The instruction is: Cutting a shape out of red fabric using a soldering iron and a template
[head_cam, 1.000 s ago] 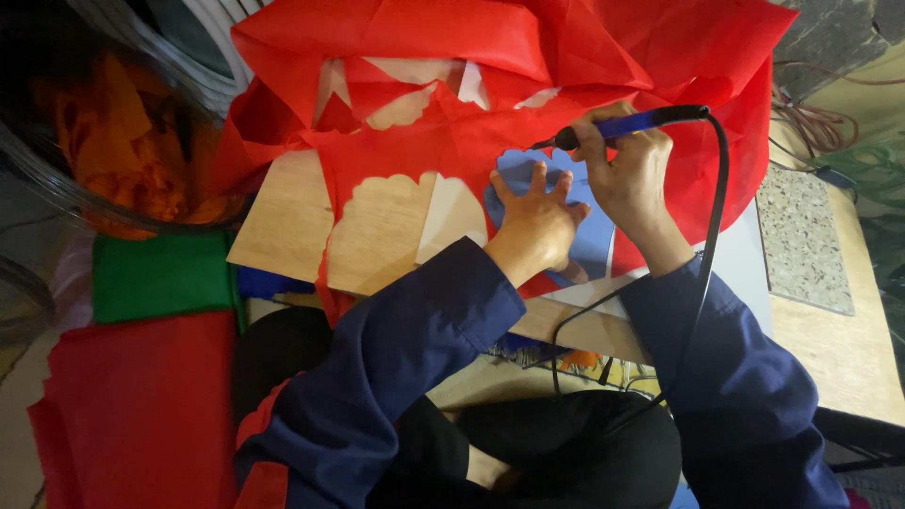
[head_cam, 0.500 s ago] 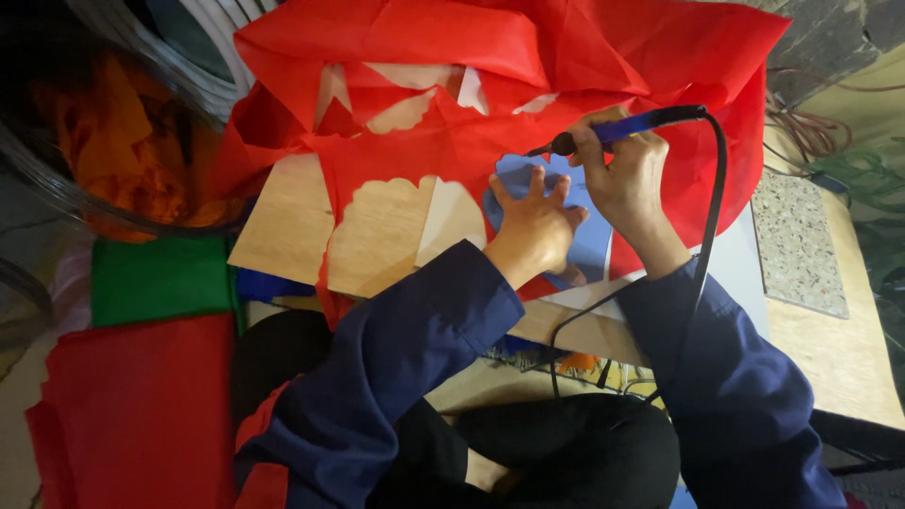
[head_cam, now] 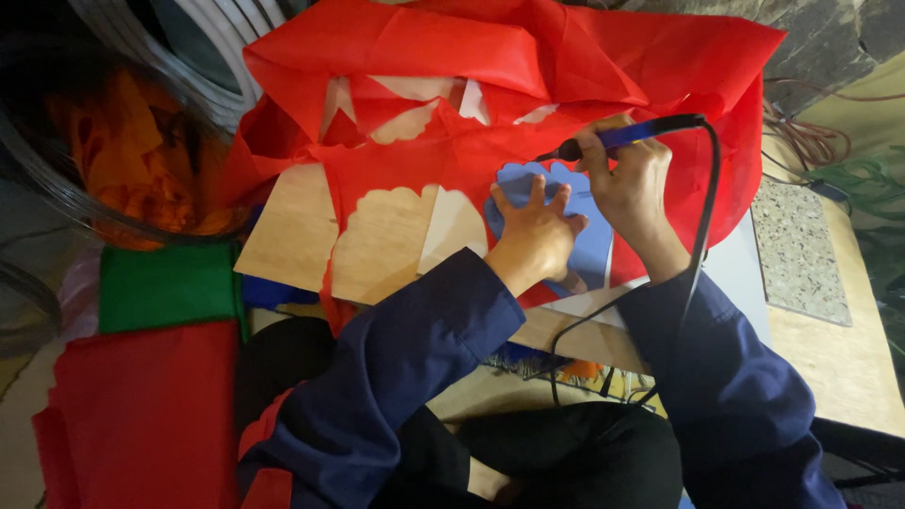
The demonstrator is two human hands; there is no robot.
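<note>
Fingers of the left hand point(head_cam: 534, 229) spread flat, pinning the scalloped blue template point(head_cam: 594, 247) on red fabric point(head_cam: 452, 160); right hand point(head_cam: 630, 181) grips the corded blue-handled hot-tip cutter point(head_cam: 622, 138), its tip close enough to risk burning those fingertips.

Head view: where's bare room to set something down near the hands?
Bare patches: the wooden board left of the left hand, and the tabletop right of the grey stone slab. Crowded: red fabric around the right hand and its corded tool.
</note>
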